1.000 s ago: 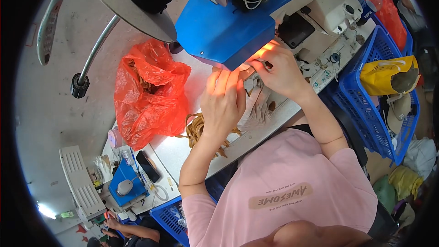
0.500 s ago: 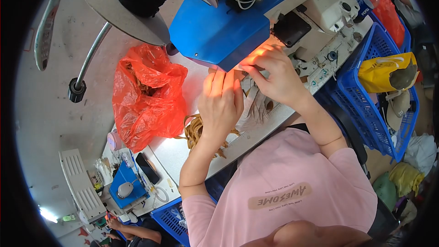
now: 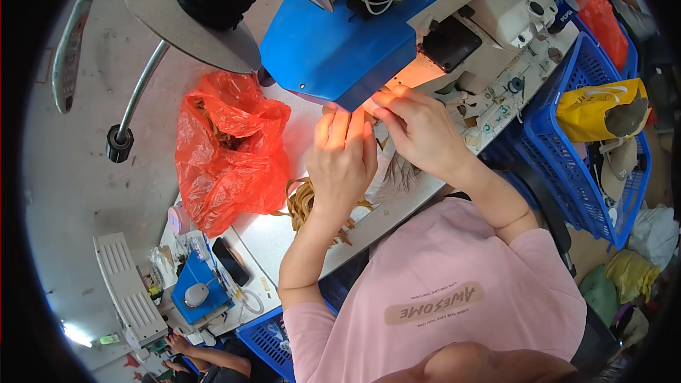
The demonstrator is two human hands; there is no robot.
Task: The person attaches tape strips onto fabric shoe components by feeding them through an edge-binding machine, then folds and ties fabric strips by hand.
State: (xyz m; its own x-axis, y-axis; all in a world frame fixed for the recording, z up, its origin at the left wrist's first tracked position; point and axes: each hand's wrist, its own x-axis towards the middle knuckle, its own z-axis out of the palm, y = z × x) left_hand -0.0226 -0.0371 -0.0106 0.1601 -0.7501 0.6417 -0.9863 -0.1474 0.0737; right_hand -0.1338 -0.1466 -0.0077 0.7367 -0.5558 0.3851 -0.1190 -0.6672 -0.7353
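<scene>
Under the blue head [image 3: 337, 50] of a machine, an orange light shines on my fingertips. My left hand [image 3: 340, 156] lies at the head's lower edge, fingers together over a small brownish piece that is mostly hidden. To its right, my right hand [image 3: 425, 131] has thumb and fingers pinched by the same edge; what they hold is too small to make out. Tan strips [image 3: 303, 202] lie in a tangle beside my left wrist. Pale, fringed material [image 3: 399, 174] rests on the table [image 3: 369, 223] between my hands.
A red plastic bag [image 3: 230, 156] with brown pieces stands left of my hands. A dark phone [image 3: 450, 44] lies behind the machine head. Blue baskets [image 3: 560, 163] stand at the right, with a yellow bag [image 3: 599, 110] on top. Another person's arm [image 3: 213, 356] shows at the lower left.
My right hand has moved down and slightly left, out from beside the machine head. My left hand stays by the lower edge. The view has shifted slightly.
</scene>
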